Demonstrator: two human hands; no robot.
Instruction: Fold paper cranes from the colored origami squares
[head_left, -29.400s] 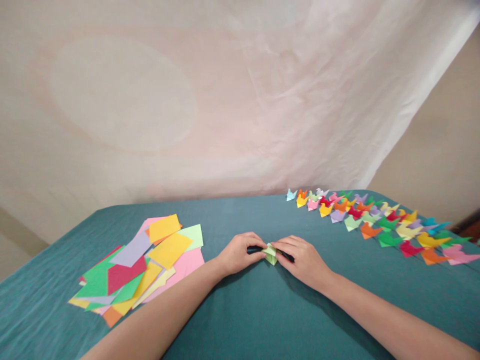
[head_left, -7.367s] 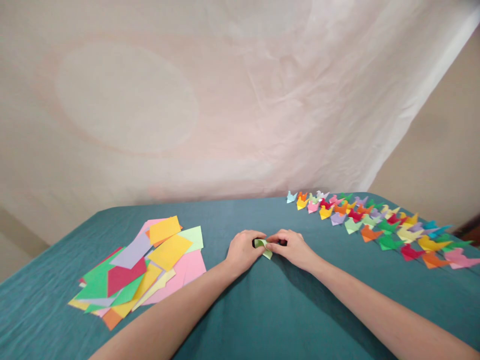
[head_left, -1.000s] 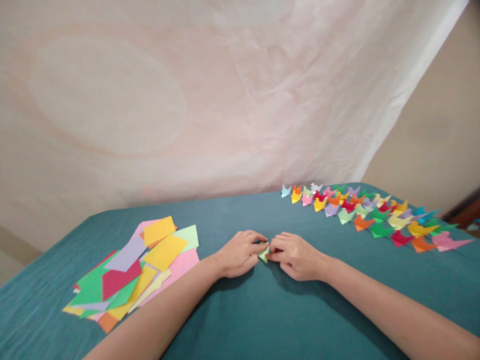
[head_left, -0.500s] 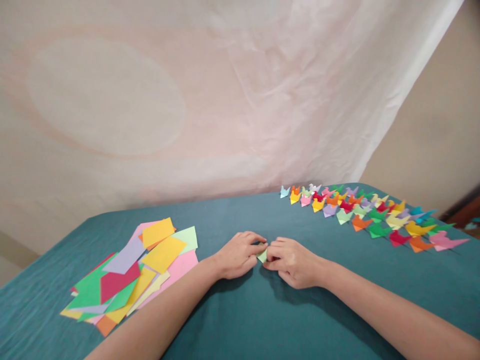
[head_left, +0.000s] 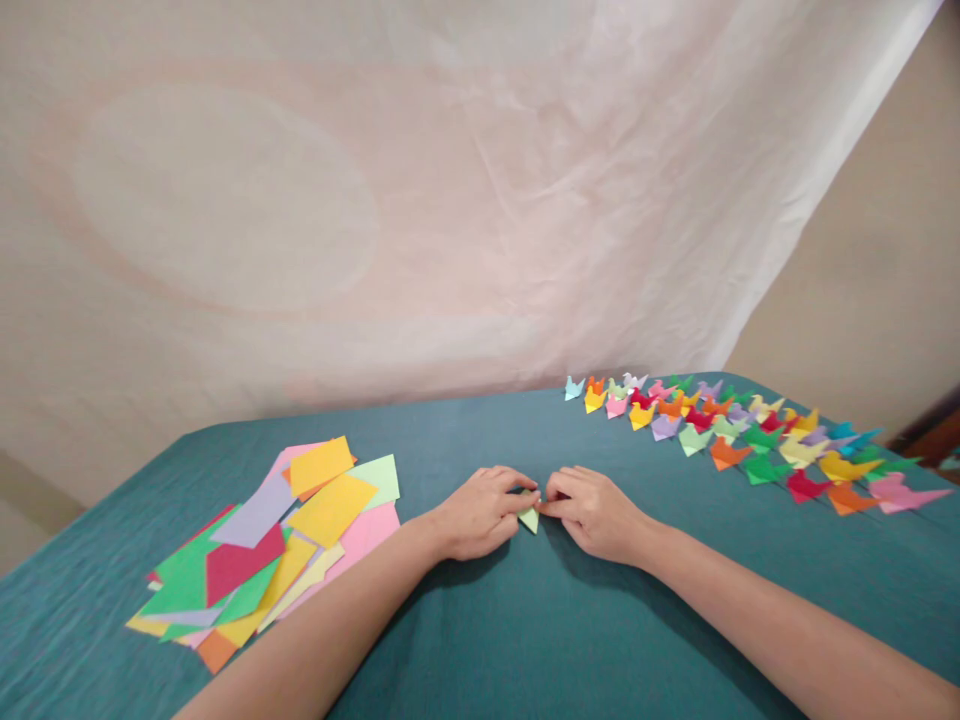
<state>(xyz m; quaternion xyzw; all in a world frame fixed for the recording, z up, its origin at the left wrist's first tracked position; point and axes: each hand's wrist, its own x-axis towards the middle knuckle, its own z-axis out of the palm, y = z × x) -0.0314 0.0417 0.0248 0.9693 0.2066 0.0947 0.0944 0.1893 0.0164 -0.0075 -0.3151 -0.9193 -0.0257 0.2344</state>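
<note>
A small folded piece of light green paper [head_left: 529,519] lies between my two hands at the middle of the table, with one pointed corner toward me. My left hand [head_left: 486,512] grips its left and upper part between thumb and fingers. From the other side, my right hand [head_left: 592,512] pinches at the paper's upper right edge, thumb and forefinger pressed together. The fingertips cover most of the paper's upper part, so its full shape is hidden.
Left of my forearm lies a loose pile of coloured paper sheets [head_left: 330,510]. Several rows of small folded paper birds [head_left: 727,454] stand at the back right. Teal cloth [head_left: 465,640] covers the table, and a pale hanging sheet [head_left: 420,200] closes off the back.
My right hand has moved slightly up and away from the lower corner, leaving more of the green paper uncovered. My left hand stays on it. The view has shifted a little.
</note>
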